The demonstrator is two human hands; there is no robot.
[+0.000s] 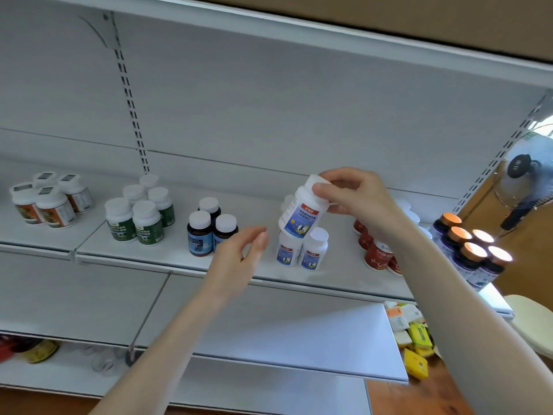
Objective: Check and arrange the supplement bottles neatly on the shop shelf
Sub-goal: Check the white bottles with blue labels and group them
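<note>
Standing fan, cream stool, yellow boxes

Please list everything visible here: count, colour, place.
orange-label bottles: 4, white, far left
green-label bottles: 5, white caps, left of centre
dark bottles: 3, white caps, centre
blue-label bottles: 2 standing, white, under held bottle
held bottle: 1, white, above them
red bottles: several, some hidden, centre right
purple bottles: 5, copper caps, right end
small boxes: many, mostly yellow, lower right
fan: 1, dark, far right
left grip: empty, by dark bottles
right grip: holds held bottle's cap
</note>
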